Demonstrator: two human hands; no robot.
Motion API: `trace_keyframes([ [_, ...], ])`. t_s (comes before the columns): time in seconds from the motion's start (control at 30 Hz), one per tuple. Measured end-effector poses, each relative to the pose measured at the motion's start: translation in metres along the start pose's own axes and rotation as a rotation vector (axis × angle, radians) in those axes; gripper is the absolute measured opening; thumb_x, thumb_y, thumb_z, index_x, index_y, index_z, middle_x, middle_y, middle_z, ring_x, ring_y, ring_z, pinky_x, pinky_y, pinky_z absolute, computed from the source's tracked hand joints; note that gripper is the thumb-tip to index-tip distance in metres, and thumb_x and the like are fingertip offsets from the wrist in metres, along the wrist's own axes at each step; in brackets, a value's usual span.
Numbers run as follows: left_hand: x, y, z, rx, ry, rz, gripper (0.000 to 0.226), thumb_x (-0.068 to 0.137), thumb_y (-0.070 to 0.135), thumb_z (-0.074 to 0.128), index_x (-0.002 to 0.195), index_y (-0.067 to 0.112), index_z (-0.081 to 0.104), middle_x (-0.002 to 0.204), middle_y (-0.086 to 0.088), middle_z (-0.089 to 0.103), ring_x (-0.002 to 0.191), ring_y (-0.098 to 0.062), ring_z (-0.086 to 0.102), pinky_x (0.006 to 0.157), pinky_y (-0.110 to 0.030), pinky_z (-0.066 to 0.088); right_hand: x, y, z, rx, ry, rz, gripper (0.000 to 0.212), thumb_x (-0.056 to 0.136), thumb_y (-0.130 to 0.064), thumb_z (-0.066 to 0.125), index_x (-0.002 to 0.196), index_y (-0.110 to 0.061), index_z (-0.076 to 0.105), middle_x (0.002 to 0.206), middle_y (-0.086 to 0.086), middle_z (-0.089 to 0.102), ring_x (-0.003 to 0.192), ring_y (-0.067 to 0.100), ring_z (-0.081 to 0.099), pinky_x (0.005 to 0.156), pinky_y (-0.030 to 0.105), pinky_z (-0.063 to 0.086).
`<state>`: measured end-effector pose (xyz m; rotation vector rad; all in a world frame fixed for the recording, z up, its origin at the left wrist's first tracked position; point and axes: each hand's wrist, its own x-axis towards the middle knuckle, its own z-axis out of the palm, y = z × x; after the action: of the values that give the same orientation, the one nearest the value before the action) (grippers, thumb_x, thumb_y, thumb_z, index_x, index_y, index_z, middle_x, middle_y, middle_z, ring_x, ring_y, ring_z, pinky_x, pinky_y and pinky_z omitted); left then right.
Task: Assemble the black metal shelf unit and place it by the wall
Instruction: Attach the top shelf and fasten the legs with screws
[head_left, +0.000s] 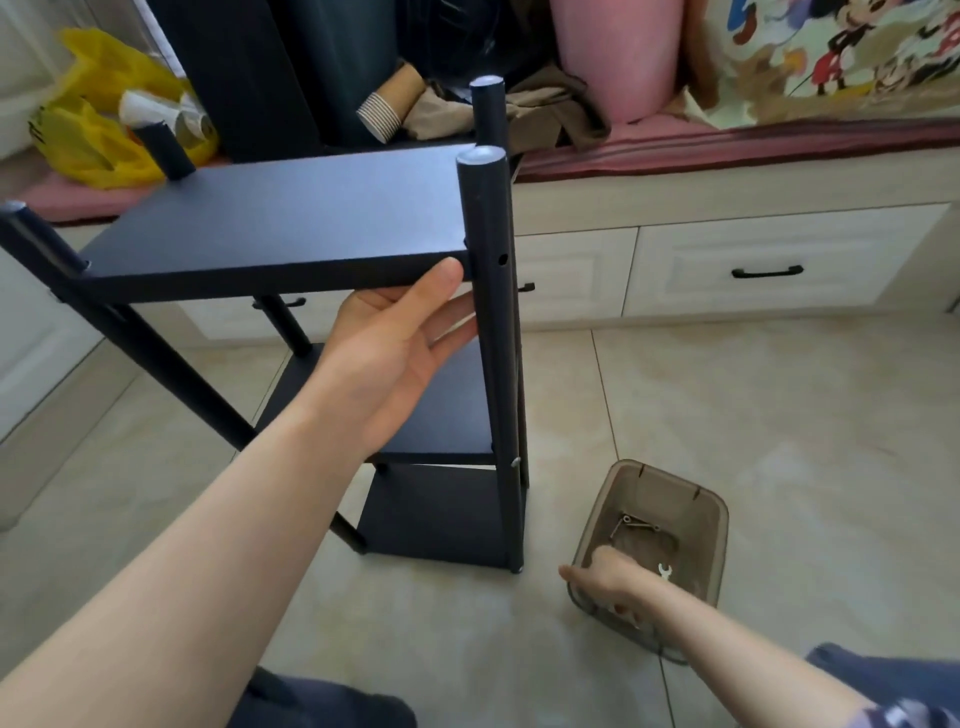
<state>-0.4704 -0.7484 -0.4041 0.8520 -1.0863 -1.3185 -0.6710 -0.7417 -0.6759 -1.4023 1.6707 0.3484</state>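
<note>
The black shelf unit (291, 218) stands upright on the tiled floor, with three boards between round black posts. My left hand (395, 343) is under the top board's front right corner. Its thumb lies against the front edge and its straight fingers reach beneath toward the near right post (488, 312). That post has an empty screw hole level with the top board. My right hand (608, 582) reaches down into a brown see-through bin (701, 519) on the floor to the right. Its fingers show only dimly through the bin wall. A small white wrench (665, 571) and some screws (636, 525) lie in the bin.
Behind the shelf runs a low white cabinet with drawers (753, 265) and a pink cushion on top. On it are a yellow plastic bag (98, 130), cardboard tubes, clothes and a pink cylinder (618, 57). Open tiled floor lies to the right and front.
</note>
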Motion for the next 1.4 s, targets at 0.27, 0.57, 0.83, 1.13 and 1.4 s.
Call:
trace_keyframes([
  [0.27, -0.001, -0.001, -0.003, 0.009, -0.009, 0.006, 0.023, 0.09, 0.019, 0.059, 0.087, 0.024, 0.081, 0.111, -0.002, 0.076, 0.118, -0.03, 0.067, 0.108, -0.049, 0.048, 0.019, 0.001, 0.037, -0.057, -0.007, -0.03, 0.056, 0.097, -0.027, 0.051, 0.142, 0.001, 0.033, 0.144, 0.02, 0.048, 0.129, 0.035, 0.052, 0.1, 0.034, 0.045],
  [0.57, -0.002, -0.001, 0.0, 0.014, 0.001, 0.0, 0.022, 0.088, 0.021, 0.06, 0.084, 0.024, 0.081, 0.111, -0.001, 0.076, 0.117, -0.029, 0.068, 0.107, -0.047, 0.049, 0.014, 0.002, 0.04, -0.302, -0.207, -0.163, 0.066, 0.086, -0.033, 0.072, 0.139, -0.009, 0.041, 0.139, 0.011, 0.053, 0.12, 0.028, 0.056, 0.093, 0.034, 0.048],
  [0.83, -0.003, -0.001, 0.003, 0.0, 0.021, -0.011, 0.022, 0.088, 0.021, 0.06, 0.082, 0.025, 0.081, 0.109, -0.001, 0.076, 0.118, -0.03, 0.067, 0.109, -0.048, 0.047, 0.044, 0.011, 0.007, -0.158, -0.081, -0.157, 0.011, 0.095, -0.023, 0.054, 0.097, -0.012, 0.057, 0.097, 0.005, 0.067, 0.079, 0.019, 0.066, 0.058, 0.026, 0.053],
  [1.13, -0.001, -0.006, 0.003, -0.029, 0.039, -0.017, 0.02, 0.086, 0.026, 0.06, 0.085, 0.025, 0.08, 0.108, 0.002, 0.076, 0.115, -0.026, 0.069, 0.107, -0.043, 0.05, 0.086, 0.025, 0.022, -0.157, 0.011, -0.199, 0.054, 0.095, -0.011, 0.053, 0.147, -0.013, 0.038, 0.145, 0.011, 0.051, 0.133, 0.029, 0.049, 0.106, 0.031, 0.041],
  [1.4, 0.002, -0.009, -0.002, -0.049, 0.004, -0.017, 0.021, 0.086, 0.028, 0.06, 0.088, 0.026, 0.081, 0.108, 0.005, 0.076, 0.114, -0.022, 0.068, 0.106, -0.042, 0.05, 0.109, 0.032, 0.042, -0.135, 0.069, -0.225, 0.061, 0.095, -0.006, 0.05, 0.153, -0.01, 0.029, 0.152, 0.018, 0.035, 0.14, 0.033, 0.039, 0.113, 0.032, 0.03],
])
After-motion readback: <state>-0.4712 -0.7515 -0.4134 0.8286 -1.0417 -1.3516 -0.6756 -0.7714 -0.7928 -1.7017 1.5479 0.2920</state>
